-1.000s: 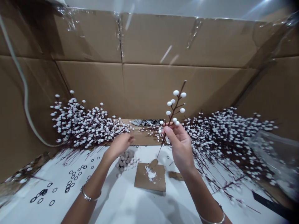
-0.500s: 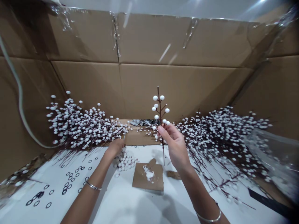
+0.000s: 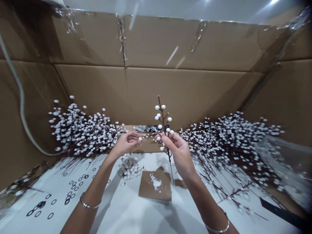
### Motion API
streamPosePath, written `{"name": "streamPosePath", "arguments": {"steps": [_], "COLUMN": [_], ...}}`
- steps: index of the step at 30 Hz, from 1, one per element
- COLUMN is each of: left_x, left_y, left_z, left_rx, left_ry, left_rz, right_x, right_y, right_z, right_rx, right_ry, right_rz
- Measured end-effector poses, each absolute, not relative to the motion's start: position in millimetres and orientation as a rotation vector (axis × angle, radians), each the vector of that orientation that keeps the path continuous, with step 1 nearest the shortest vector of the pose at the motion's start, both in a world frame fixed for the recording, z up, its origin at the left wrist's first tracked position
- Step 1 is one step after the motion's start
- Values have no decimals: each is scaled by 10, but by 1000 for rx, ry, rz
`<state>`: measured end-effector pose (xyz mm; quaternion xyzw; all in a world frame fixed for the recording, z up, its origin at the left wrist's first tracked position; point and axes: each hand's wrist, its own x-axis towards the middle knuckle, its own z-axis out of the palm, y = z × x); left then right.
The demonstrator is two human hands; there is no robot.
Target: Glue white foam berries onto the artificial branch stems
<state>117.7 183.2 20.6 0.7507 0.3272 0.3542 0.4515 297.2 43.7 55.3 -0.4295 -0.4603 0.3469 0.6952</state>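
Note:
My right hand [image 3: 179, 151] pinches the brown stem of a berry branch [image 3: 163, 121], which stands nearly upright with white berries along it. Its bare tip points up and its lower stem hangs just right of the cardboard square. Left of the branch, my left hand [image 3: 125, 144] holds a single white berry [image 3: 140, 138] between thumb and fingertips, apart from the branch. Below that hand lies a pile of loose white berries [image 3: 131, 169] on the white table. The small cardboard square [image 3: 147, 187] carries a smear of white paste [image 3: 156, 182].
Bunches of white-berried branches lie at left [image 3: 85, 130] and right [image 3: 226, 139]. Black rings [image 3: 73, 185] are scattered on the table at left. A clear plastic bag [image 3: 287, 162] is at far right. A cardboard wall [image 3: 190, 94] stands behind; a white cable [image 3: 21, 100] hangs at left.
My left hand has risen from the loose berries and moved right, now with a berry in its fingertips. The branch in my right hand has shifted slightly left and down, and tilts more.

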Motion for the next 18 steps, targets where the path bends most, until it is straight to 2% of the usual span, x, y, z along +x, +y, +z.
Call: {"name": "streamPosePath", "arguments": {"steps": [8,18], "left_x": [1277,1380], "left_y": [1558,1379], "left_z": [422,437], "left_rx": [1473,1280], "left_ry": [587,461], "left_rz": [1104,1192], "right_x": [2917,2815], "right_y": [449,426], "right_z": [520,486], "right_rx": [-936,-919], "right_ry": [-1082,-1093], "right_rz": [784,824]}}
